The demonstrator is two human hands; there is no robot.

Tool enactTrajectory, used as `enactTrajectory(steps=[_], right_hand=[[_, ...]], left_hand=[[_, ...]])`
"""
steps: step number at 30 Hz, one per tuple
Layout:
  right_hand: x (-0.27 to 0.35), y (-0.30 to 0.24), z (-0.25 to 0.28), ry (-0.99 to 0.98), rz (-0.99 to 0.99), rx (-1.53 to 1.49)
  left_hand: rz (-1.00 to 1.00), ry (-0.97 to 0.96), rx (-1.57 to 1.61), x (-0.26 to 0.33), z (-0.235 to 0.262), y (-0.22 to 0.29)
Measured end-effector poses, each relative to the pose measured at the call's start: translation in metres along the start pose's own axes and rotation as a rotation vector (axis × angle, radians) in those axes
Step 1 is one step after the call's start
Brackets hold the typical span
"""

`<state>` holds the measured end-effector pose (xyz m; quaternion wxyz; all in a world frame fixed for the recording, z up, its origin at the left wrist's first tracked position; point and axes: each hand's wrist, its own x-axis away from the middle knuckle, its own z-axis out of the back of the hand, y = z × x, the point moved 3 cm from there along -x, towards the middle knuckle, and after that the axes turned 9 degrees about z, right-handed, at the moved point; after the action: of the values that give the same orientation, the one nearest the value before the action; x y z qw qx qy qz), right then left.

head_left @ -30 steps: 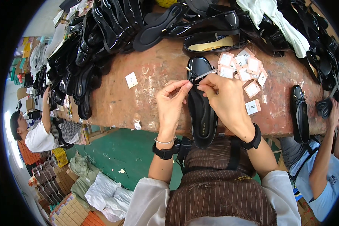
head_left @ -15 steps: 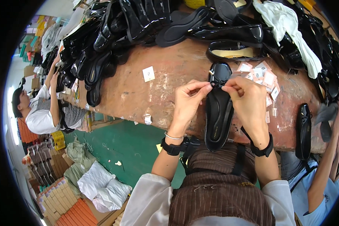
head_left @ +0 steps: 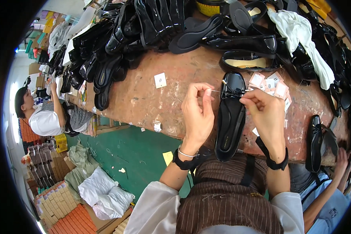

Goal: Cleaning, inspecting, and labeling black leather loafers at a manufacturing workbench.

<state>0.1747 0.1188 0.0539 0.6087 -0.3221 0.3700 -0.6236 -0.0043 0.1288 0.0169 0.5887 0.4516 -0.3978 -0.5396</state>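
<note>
Centrally, a glossy black loafer (head_left: 229, 130) resting sole-down on a scuffed brown table (head_left: 136, 99), toe pointing away from the wearer, heel jutting past the near edge toward a striped brown apron (head_left: 222, 202); contact between heel and apron hard to judge. Inside the loafer, small gold-toned lettering. Across the loafer's upper, a thin dark bow (head_left: 233, 94), knot partly lost in black-on-black shine.

Just left of the loafer, the left hand (head_left: 199, 113), grip narrow, thumb and finger pinching a thin lace (head_left: 218, 91) stretched sideways from the bow; end of the lace hidden inside the pinch. Over the loafer's right side, the right hand (head_left: 265, 111), grip also narrow, fingertips closed on the bow's right edge; exact strand covered by the fingers.

Right of the loafer's toe, a loose pile of pink-and-white tags (head_left: 280, 89), partly behind the right hand. Left of the toe, well apart, a white card (head_left: 160, 80). Beyond the toe, heaped black shoes (head_left: 160, 25), outlines merging, cut off at the top, with a white cloth (head_left: 298, 31) draped to the right. Far right of the loafer, a co-worker in pale blue (head_left: 319, 202), cropped, hands blurred.
</note>
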Motion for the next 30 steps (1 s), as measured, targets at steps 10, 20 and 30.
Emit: enactTrajectory(steps=[10,20,30], right_hand=[[0.013,-0.026,0.019,0.085,0.544,0.393],[0.02,0.003,0.017,-0.243,-0.049,-0.625],[0.028,-0.001,0.019,-0.254,-0.02,-0.937]], left_hand=[[0.23,-0.141,0.499,-0.001,-0.008,0.0],[0.314,-0.234,0.572,0.006,-0.007,-0.004],[0.351,-0.289,0.577,0.013,-0.011,-0.001]])
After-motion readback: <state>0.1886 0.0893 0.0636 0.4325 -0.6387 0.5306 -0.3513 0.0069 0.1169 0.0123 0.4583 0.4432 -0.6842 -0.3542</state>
